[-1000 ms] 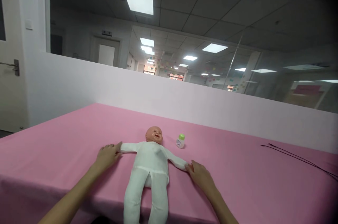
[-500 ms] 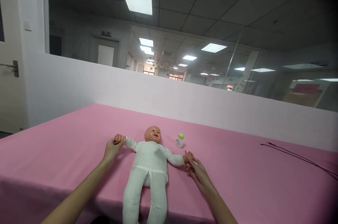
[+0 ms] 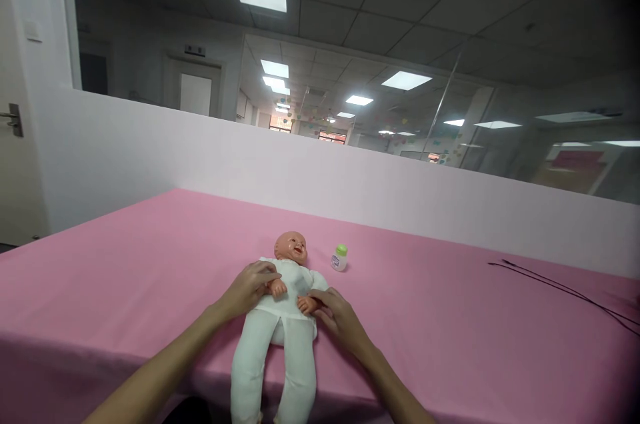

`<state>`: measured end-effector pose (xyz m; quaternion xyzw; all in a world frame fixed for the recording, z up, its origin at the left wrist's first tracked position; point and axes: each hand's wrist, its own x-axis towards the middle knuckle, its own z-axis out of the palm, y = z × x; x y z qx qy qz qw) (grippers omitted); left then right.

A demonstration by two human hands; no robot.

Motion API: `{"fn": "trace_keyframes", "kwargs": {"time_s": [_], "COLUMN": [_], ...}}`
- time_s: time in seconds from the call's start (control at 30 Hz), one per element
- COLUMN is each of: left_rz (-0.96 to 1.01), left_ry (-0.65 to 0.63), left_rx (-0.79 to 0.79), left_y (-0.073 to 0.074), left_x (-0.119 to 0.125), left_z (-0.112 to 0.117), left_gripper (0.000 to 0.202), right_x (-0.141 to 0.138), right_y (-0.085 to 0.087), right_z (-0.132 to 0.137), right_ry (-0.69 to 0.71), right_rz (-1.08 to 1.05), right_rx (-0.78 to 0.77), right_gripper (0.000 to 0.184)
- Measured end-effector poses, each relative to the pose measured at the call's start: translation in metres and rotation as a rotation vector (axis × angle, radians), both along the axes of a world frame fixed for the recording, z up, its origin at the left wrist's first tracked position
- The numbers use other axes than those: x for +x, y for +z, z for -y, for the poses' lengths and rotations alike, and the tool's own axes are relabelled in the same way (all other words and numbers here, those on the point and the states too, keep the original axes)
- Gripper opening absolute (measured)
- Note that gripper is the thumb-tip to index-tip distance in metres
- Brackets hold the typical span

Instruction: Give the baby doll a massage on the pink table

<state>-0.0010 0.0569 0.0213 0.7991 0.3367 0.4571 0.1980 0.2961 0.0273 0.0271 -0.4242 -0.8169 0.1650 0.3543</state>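
A baby doll [image 3: 287,294] in a white top and white trousers lies on its back on the pink-covered table [image 3: 425,331], its legs reaching the front edge. My left hand [image 3: 253,287] is closed round the doll's arm on the left, near the wrist. On the other side my right hand [image 3: 337,314] grips the doll's other arm by the wrist. Both doll hands rest over its belly, bent inward. Just right of the doll's head stands a small clear bottle [image 3: 339,258] with a green cap, touched by neither hand.
Thin black cables [image 3: 560,289] lie on the table at the right. Behind the table runs a low white wall [image 3: 350,181] with a large glass window [image 3: 360,44] above it. A door [image 3: 20,164] is at the far left.
Both my hands have moved inward, bringing the doll's arms from stretched out sideways to folded over its belly. The bottle stays beside the head; the view has tilted slightly.
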Motion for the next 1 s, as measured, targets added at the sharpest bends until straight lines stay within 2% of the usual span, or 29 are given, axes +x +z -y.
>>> {"fn": "trace_keyframes", "kwargs": {"time_s": [0.1,0.2,0.27,0.3,0.37,0.43,0.57,0.7,0.77,0.87,0.93,1.0], "left_rz": [0.302,0.64,0.709,0.707,0.67,0.595,0.306,0.0,-0.052,-0.009,0.134,0.345], "left_ry": [0.148,0.43,0.542,0.552,0.49,0.404,0.354,0.204,0.189,0.214,0.299,0.426], "left_rx": [-0.057,-0.209,-0.304,-0.32,-0.285,-0.206,0.007,0.351,0.431,0.351,0.183,-0.015], "left_y": [-0.009,-0.03,-0.046,-0.052,-0.06,-0.06,-0.051,-0.046,-0.044,-0.042,-0.042,-0.044], "left_x": [-0.005,-0.016,-0.024,-0.027,-0.028,-0.026,-0.019,-0.015,-0.014,-0.014,-0.016,-0.021], "left_z": [-0.016,-0.04,-0.054,-0.058,-0.061,-0.057,-0.043,-0.034,-0.033,-0.032,-0.034,-0.037], "left_gripper": [0.027,0.047,0.055,0.056,0.057,0.06,0.042,0.032,0.03,0.03,0.028,0.024], "right_x": [0.01,0.027,0.038,0.042,0.043,0.037,0.015,0.001,-0.004,-0.008,-0.007,-0.002], "right_y": [-0.005,-0.015,-0.023,-0.026,-0.03,-0.029,-0.024,-0.03,-0.036,-0.04,-0.04,-0.039], "right_z": [-0.017,-0.038,-0.048,-0.051,-0.052,-0.051,-0.045,-0.041,-0.039,-0.038,-0.041,-0.046], "right_ry": [-0.188,-0.44,-0.518,-0.519,-0.475,-0.419,-0.298,-0.066,0.02,-0.061,-0.222,-0.391], "right_rz": [-0.397,-0.899,-1.136,-1.197,-1.181,-1.055,-0.706,-0.21,-0.074,-0.122,-0.289,-0.524], "right_rx": [-0.06,-0.26,-0.406,-0.451,-0.483,-0.434,-0.16,0.117,0.224,0.227,0.116,-0.056], "right_gripper": [0.041,0.054,0.053,0.051,0.047,0.048,0.053,0.036,0.037,0.037,0.038,0.044]}}
